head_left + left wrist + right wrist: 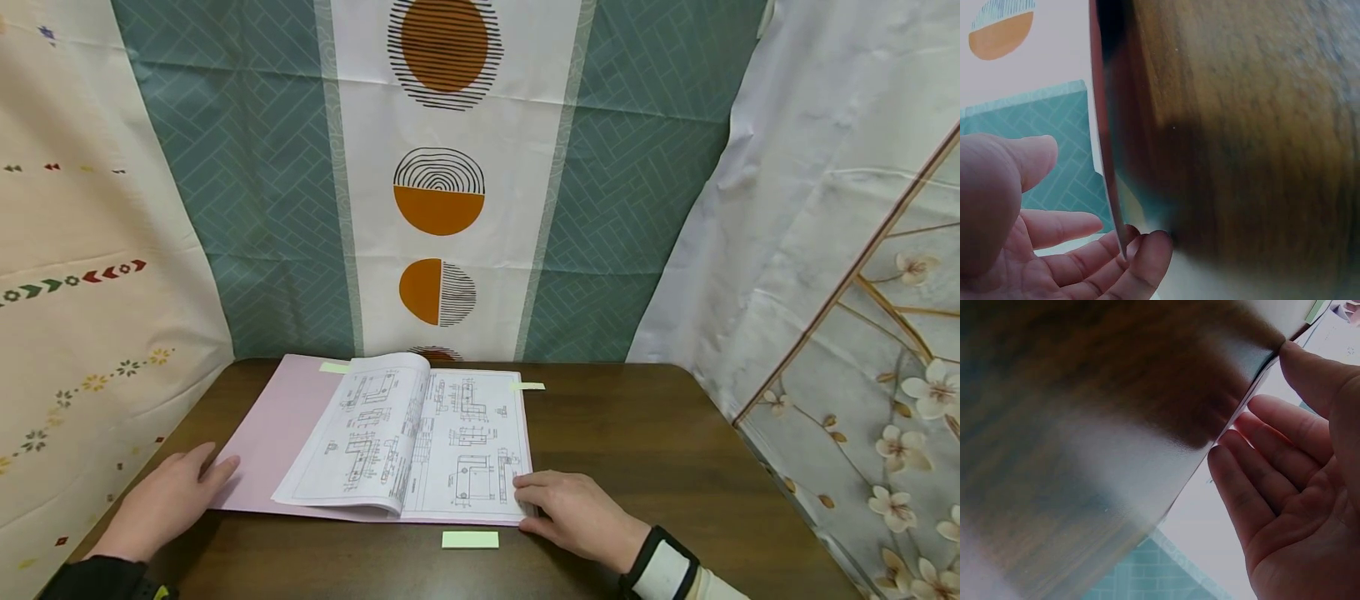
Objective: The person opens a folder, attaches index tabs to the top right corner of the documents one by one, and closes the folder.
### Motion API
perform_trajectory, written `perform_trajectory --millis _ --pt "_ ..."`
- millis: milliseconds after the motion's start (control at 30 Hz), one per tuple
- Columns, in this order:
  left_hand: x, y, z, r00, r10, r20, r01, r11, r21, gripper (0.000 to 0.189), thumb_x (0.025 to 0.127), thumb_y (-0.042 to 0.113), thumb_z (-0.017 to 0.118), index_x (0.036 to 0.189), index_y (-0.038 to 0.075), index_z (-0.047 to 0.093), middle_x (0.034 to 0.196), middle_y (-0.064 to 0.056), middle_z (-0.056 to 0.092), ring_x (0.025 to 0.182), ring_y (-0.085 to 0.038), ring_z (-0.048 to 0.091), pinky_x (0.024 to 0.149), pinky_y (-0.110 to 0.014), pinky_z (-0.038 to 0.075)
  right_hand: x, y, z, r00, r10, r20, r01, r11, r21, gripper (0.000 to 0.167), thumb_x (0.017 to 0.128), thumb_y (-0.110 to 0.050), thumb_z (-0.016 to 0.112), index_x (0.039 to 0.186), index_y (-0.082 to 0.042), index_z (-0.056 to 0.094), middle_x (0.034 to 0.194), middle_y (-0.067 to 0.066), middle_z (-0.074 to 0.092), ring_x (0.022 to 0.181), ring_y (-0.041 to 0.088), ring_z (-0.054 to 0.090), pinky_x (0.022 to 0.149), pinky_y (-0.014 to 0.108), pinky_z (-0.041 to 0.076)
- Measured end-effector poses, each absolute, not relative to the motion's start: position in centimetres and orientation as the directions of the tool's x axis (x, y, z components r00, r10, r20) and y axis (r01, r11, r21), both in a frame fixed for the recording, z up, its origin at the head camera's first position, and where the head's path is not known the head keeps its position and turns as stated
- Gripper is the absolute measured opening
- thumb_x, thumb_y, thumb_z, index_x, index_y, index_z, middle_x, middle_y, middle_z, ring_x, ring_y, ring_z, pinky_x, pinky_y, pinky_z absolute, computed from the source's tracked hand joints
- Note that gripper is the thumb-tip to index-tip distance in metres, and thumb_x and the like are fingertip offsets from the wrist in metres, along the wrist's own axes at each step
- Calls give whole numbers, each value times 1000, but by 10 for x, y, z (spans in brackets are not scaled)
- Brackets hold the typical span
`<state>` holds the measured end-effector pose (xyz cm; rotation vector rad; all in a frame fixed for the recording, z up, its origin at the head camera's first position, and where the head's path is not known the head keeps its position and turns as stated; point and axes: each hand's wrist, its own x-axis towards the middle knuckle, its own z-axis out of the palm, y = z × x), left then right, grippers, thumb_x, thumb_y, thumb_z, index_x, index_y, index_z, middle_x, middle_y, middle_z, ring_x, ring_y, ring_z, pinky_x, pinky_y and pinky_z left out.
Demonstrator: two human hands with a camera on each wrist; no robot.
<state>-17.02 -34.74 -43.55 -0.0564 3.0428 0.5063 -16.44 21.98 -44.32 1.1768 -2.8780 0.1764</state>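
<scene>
A book of technical line drawings (468, 483) lies open on the table, its pink inside cover (277, 425) spread to the left. One left-hand page (337, 467) bows up near the spine. My left hand (161, 504) is at the cover's lower left edge. In the left wrist view, that hand's fingers (1147, 256) touch the edge, with the thumb held apart. On the right, my right hand (573, 512) rests its extended fingers along the book's right edge, thumb by the lower corner. The right wrist view shows its fingertips (1219, 453) touching the page edge.
A pale green sticky strip (470, 540) lies on the wooden table (615, 433) below the book. Similar tabs stick out at the cover's top (334, 367) and the right page's edge (530, 386). Patterned cloths (645, 167) hang behind and at both sides.
</scene>
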Motion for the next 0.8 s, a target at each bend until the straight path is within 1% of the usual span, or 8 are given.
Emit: perform_trajectory --millis 133,300,533,667,733,800 --pt "-172 -348 -438 -995 -25 -101 -58 939 338 78 111 42 62 136 -30 47 135 -53 52 124 -68 56 101 -75 49 -164 220 -443 -711 -699 74 -703 705 -94 32 99 -34 86 125 -16 82 140 1 74 125 17 71 101 40 60" --pt "-175 -350 -441 -993 -13 -119 -54 933 357 76 111 41 63 136 -30 49 137 -52 53 124 -67 57 101 -74 49 -162 219 -443 -713 -698 73 -701 706 -99 32 99 -33 86 126 -16 82 140 0 74 126 18 71 102 41 60" --pt "-175 -351 -441 -988 -52 -144 -105 912 397 67 112 34 60 137 -27 50 138 -51 53 126 -67 55 102 -75 48 -163 221 -444 -705 -703 87 -709 700 -90 30 100 -32 86 125 -15 82 141 0 73 128 17 70 102 39 60" --pt "-174 -353 -439 -992 -85 -94 -118 894 433 58 113 27 55 137 -25 53 135 -48 57 122 -65 58 99 -74 49 -164 222 -444 -698 -709 97 -716 693 -89 29 100 -31 86 124 -15 82 141 1 73 128 17 70 101 39 60" --pt "-175 -354 -436 -994 -96 -61 -113 882 458 54 113 23 52 136 -25 54 133 -47 59 118 -62 61 97 -74 50 -164 222 -444 -694 -712 105 -720 688 -91 29 99 -30 86 124 -14 82 140 1 74 127 17 71 100 39 60" --pt "-175 -354 -433 -993 -116 -36 -119 865 488 51 113 21 51 137 -24 55 131 -46 60 111 -57 63 94 -71 52 -164 222 -444 -694 -712 106 -720 688 -94 31 99 -30 86 125 -13 82 140 2 74 127 17 71 100 40 60"
